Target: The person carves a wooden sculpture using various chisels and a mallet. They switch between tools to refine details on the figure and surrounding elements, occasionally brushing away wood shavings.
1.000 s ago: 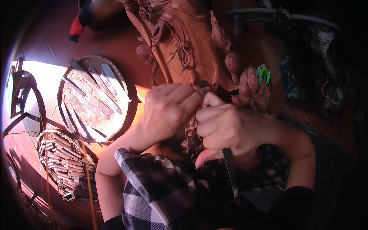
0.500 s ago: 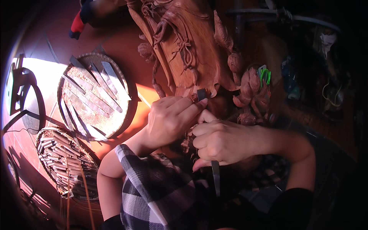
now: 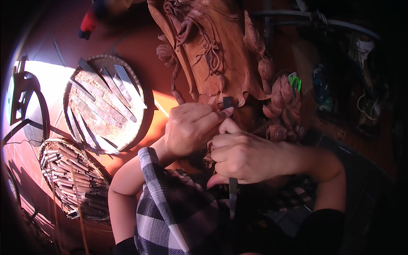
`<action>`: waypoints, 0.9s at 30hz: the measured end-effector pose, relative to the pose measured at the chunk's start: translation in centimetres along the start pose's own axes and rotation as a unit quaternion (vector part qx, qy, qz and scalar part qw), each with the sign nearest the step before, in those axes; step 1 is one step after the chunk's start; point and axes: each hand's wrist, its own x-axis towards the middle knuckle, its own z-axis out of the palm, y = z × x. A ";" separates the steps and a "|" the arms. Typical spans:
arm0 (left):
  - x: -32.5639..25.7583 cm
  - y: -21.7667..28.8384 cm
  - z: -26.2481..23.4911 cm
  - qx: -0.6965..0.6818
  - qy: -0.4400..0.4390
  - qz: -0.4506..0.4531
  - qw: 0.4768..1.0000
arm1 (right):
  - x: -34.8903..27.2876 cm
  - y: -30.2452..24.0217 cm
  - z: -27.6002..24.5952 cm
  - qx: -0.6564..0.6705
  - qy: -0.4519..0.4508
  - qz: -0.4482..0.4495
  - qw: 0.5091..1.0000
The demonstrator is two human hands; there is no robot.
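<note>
A large reddish-brown wood carving (image 3: 236, 55), with knotted tendrils and bud shapes, lies before me. My left hand (image 3: 189, 127) is closed at its near end, the thumb and fingers pinching a flat dark metal blade (image 3: 228, 102) against the wood. My right hand (image 3: 242, 157) is a fist just below and to the right, its index finger close to my left fingers. Out of the bottom of this fist sticks a narrow metal strip (image 3: 233, 197). Whether the two metal ends belong to one long blade is hidden by my hands.
Left of me, a round woven tray (image 3: 138, 134) carries several flat metal blades. Nearer stands a basket (image 3: 100, 168) full of wooden-handled tools. Carved buds (image 3: 280, 100) and a bright green item (image 3: 296, 84) lie at right. Plaid cloth (image 3: 178, 212) covers my lap.
The metal strip's lower end has swung a little to the left, with my right fist shifting slightly the same way. The carving appears slightly farther right in the picture. Both grips are kept.
</note>
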 end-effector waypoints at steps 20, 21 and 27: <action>-0.3 -1.8 0.1 -0.056 0.033 -0.002 0.998 | 2.1 -0.4 0.4 -0.029 0.011 0.030 0.999; -0.1 -2.0 0.5 -0.054 0.056 0.009 0.997 | 2.0 -0.1 0.5 -0.042 0.010 0.033 0.999; 0.0 -1.9 0.0 -0.067 0.035 -0.021 0.997 | 2.6 0.1 0.3 -0.029 0.019 0.014 0.999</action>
